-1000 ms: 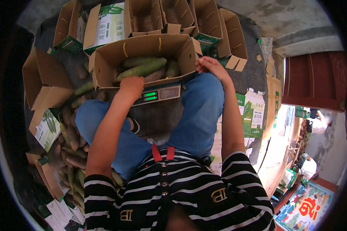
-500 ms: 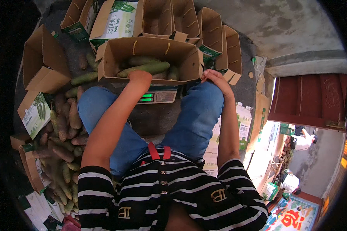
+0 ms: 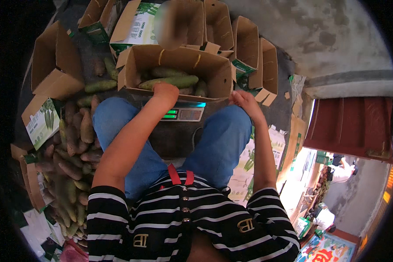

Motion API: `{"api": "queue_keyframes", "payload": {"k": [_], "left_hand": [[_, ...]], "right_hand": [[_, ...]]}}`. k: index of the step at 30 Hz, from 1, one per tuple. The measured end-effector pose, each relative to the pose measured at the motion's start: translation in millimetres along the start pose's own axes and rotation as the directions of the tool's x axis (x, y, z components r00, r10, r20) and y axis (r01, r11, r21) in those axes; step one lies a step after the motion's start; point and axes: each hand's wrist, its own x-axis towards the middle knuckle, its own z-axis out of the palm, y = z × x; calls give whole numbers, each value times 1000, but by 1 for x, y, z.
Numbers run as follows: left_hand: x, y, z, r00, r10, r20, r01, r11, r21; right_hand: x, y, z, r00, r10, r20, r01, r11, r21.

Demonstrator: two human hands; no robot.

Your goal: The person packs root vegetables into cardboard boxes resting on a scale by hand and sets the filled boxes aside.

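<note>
On top of a digital scale (image 3: 191, 114), just beyond and between two denim knees (image 3: 229, 131), an open carton (image 3: 179, 59) of long green vegetables (image 3: 179, 81), mouth up, probably for a clear look and easy reach inside. Scale panel on the near side, clear of the carton's edge, presumably for reading from above. Left hand (image 3: 167, 94) over the near wall, knuckles up, fingers down close against the topmost vegetable; tips hidden, so impossible to tell how far open or whether closed on anything. Right hand (image 3: 246, 102) at the carton's near right corner, fingers loosely curled, perhaps for steadying; no telling from here whether actually gripping cardboard. Vegetables inside mostly lengthwise, likely to suit the long, narrow shape. By count: one carton on the scale, at least four vegetables inside, two lit green readouts (image 3: 172, 112); beyond, about six cartons in a row (image 3: 247, 46), close together, perhaps to save floor space; at left, three more cartons (image 3: 43, 120), about three loose vegetables (image 3: 101, 86) near the weighed carton, plus a heap (image 3: 70, 169) too crowded to count; far right, two other people (image 3: 341, 171).
</note>
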Motion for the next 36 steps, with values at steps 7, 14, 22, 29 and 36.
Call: {"api": "queue_keyframes", "payload": {"k": [7,14,22,29,36], "left_hand": [[-10,-5,-9,997,80,-23,-81,997,-5],[-10,-5,-23,982,174,-72,-169,983,71],[-8,-7,-42,942,283,-182,-265,957,119],[-6,8,-63,863,471,-184,-447,880,158],[-12,112,-70,683,711,-166,-659,699,278]], "right_hand": [[35,-35,12,817,-559,-141,380,706,-598],[137,-41,42,777,-624,-81,310,491,-814],[186,-46,57,970,-230,77,191,526,-829],[140,-27,1,932,-335,139,280,423,-862],[-1,68,-82,939,-304,-159,67,617,-784]]}}
